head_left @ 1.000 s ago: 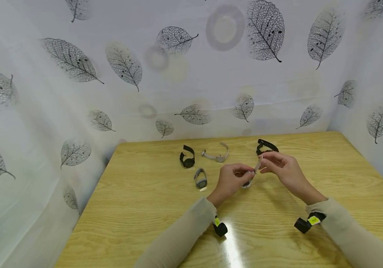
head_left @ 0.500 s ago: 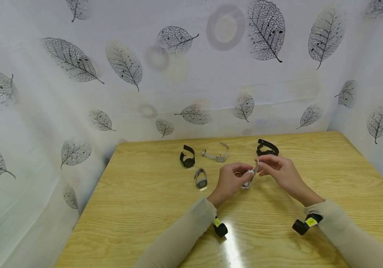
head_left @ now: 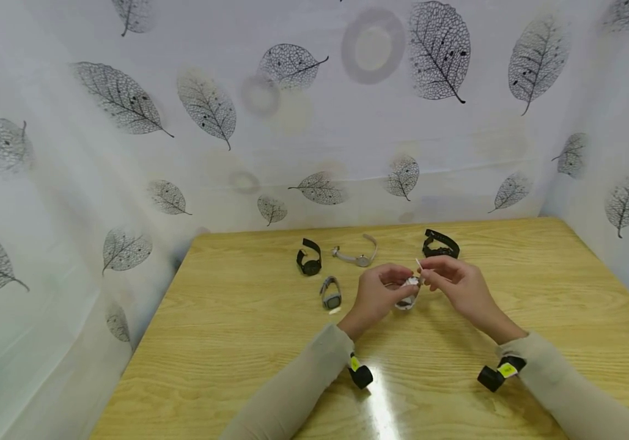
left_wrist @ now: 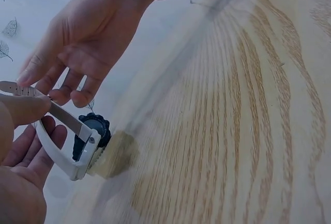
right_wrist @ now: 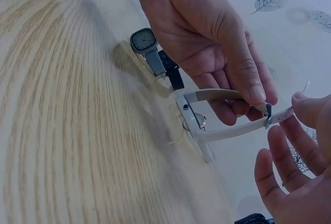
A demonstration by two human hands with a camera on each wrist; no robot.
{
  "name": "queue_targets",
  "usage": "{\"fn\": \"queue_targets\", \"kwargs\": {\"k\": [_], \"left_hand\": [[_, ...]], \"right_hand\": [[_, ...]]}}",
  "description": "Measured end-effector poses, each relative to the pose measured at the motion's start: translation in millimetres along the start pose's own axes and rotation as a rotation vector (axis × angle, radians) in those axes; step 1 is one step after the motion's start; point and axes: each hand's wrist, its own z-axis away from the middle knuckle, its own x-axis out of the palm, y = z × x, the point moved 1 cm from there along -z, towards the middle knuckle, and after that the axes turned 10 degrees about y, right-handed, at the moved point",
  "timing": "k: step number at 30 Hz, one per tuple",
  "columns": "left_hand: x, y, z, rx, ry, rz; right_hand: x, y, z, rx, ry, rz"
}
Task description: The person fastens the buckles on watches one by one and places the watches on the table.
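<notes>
Above the middle of the table, both hands hold a white wristwatch. My left hand pinches its strap close to the metal buckle, thumb on one side and fingers on the other. At the strap's free end, the thumb and fingertips of my right hand take a pinch, and a narrow white tip pokes up past them. The strap bends round into a loop, with the white watch case hanging at the bottom. The watch's dial is mostly hidden in the wrist views.
On the wooden table lie several other watches: a grey square one, a black one, a thin pale-strapped one and a chunky black one behind my right hand. A leaf-patterned curtain stands along the back edge.
My right hand has drifted slightly left and closer to my left hand. The strap end between its fingers has changed angle, and more of the white watch shows below my left fingers.
</notes>
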Motion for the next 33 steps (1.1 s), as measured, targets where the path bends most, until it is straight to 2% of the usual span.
{"fn": "queue_targets", "kwargs": {"k": [10, 15, 21, 33], "left_hand": [[-8.7, 1.7, 1.0, 0.021, 0.003, 0.074], [-10.3, 2.8, 1.2, 0.043, -0.023, 0.089], [-12.1, 1.9, 1.7, 0.065, -0.020, 0.085], [-11.6, 6.8, 1.1, 0.125, -0.036, 0.095]], "right_hand": [[-0.8, -9.0, 1.7, -0.067, 0.062, -0.040], [-0.6, -13.3, 1.8, -0.107, 0.066, -0.083], [-3.3, -15.3, 1.0, -0.152, 0.079, -0.099], [-4.8, -13.7, 0.1, -0.176, 0.064, -0.131]]}}
